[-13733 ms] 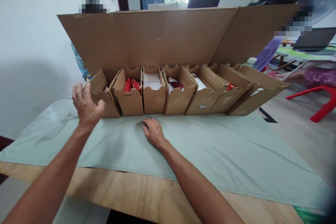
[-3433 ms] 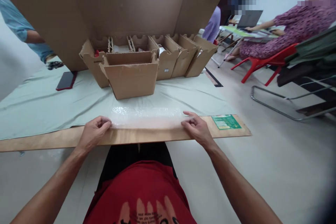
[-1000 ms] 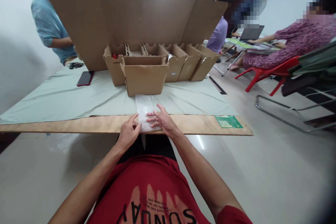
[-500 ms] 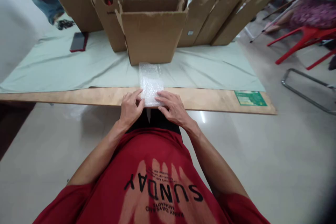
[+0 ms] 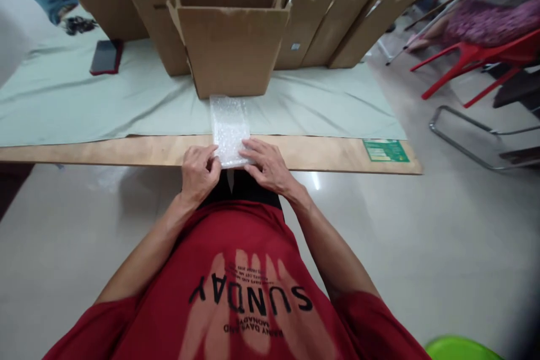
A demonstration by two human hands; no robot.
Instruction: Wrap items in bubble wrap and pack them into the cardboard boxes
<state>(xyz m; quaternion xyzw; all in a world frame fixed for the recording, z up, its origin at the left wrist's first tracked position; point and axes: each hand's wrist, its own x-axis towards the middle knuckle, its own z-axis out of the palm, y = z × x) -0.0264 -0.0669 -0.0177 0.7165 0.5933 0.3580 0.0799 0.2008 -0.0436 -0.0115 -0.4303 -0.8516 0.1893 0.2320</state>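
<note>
A flat packet of clear bubble wrap [image 5: 230, 126] lies across the table's front edge, its far end against the foot of a cardboard box [image 5: 234, 50]. At the packet's near left corner is my left hand [image 5: 199, 173], fingers curled and thumb close to the forefinger, closed on the edge. My right hand [image 5: 266, 164] holds the near right corner, with fingertips on top of the wrap and the thumb by the front edge. What lies inside or under the wrap cannot be made out.
Several open cardboard boxes [image 5: 312, 28] stand in a row at the back. A dark, red-edged phone-like object [image 5: 106, 57] lies on the pale green cloth [image 5: 139, 93]. A green label [image 5: 386, 151] is on the bare wood at right. Beyond are a red chair [image 5: 476, 59] and a seated person.
The whole view has shifted, so table and boxes appear further left and slightly higher. Both hands stay at the bubble wrap's near corners. A bright green rim has come into view at bottom right.
</note>
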